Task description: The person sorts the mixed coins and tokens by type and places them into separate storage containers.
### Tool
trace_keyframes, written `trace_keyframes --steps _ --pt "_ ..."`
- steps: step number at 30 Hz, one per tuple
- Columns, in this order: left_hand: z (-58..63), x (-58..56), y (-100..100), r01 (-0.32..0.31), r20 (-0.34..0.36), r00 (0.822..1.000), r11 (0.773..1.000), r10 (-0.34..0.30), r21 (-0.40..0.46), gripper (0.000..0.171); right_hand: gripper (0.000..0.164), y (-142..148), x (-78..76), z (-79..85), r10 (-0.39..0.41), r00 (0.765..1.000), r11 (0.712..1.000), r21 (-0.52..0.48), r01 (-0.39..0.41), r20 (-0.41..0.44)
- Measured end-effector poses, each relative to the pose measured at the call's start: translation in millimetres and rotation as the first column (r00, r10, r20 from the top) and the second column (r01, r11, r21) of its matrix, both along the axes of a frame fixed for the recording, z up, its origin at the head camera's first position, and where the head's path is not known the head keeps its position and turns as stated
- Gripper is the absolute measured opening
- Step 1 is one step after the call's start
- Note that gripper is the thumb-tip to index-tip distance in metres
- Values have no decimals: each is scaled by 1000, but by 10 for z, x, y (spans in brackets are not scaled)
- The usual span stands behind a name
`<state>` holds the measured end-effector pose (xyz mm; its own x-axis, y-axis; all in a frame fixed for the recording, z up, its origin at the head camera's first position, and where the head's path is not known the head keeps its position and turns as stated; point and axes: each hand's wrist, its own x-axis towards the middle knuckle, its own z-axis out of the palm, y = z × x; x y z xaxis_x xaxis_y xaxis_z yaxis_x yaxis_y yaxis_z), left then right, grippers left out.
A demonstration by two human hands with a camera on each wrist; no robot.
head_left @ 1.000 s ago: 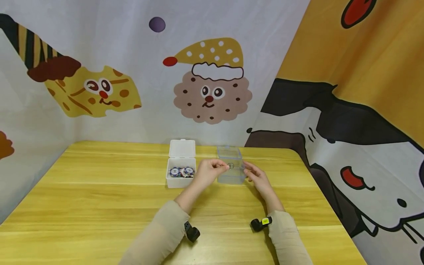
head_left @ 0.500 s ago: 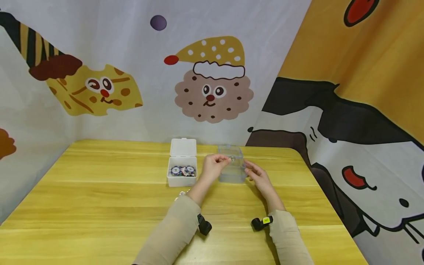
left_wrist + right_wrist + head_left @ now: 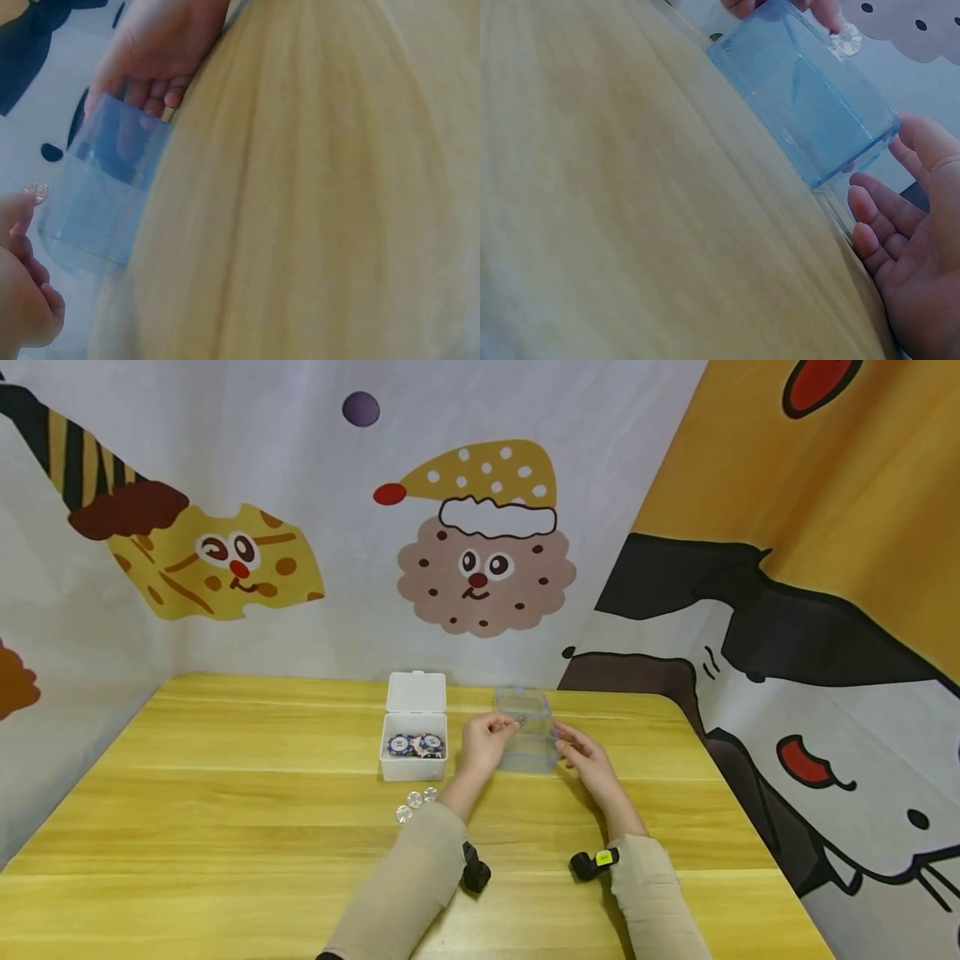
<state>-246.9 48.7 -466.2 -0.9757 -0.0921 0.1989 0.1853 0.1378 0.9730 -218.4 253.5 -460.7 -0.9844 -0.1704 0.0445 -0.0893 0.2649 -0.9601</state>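
My left hand pinches a small clear faceted disc between thumb and fingertips. The disc is over the open mouth of a see-through bluish plastic box, whose lid stands raised at the back. At the box's right side is my right hand, its thumb and fingertips against the wall and the other fingers loosely bent. In the right wrist view the near wall of the box fills the upper middle. More clear faceted discs lie on the table beside my left forearm, partly beside the sleeve.
A white box with its lid up stands left of the see-through one, with several blue-and-white patterned chips inside. Both boxes stand near the back of the wooden table, before a cartoon-printed cloth.
My left hand has risen slightly over the see-through box with the disc. Its forearm has swung right, uncovering the discs on the table. The right hand has stayed at the box.
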Motion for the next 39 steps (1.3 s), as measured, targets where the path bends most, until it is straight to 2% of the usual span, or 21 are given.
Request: trace_keyframes --steps 5,9,16,22,26,33,39 --pt "-64 11 -15 -26 55 998 1000 26 -14 7 46 1 2 8 7 1000 1000 3 -7 -5" --pt "-91 7 -12 -47 66 997 998 49 -31 7 46 6 4 12 3 1000 1000 7 -3 -7" --pt "-93 19 14 -130 118 984 989 137 -64 7 48 0 9 13 15 1000 1000 10 -15 -9" --pt "-115 14 37 -163 92 982 985 167 -50 8 48 3 12 17 14 1000 1000 10 -14 -8" --pt "-108 8 36 -166 85 982 985 169 -41 7 47 8 4 14 13 1000 1000 5 -13 -10" --pt "-81 33 20 -154 126 979 986 162 -70 10 47 15 -7 10 14 1000 1000 1 -14 -13" --pt "-66 59 25 -136 136 981 989 142 -53 13 46 22 -4 0 13 1000 1000 -3 -13 -13"
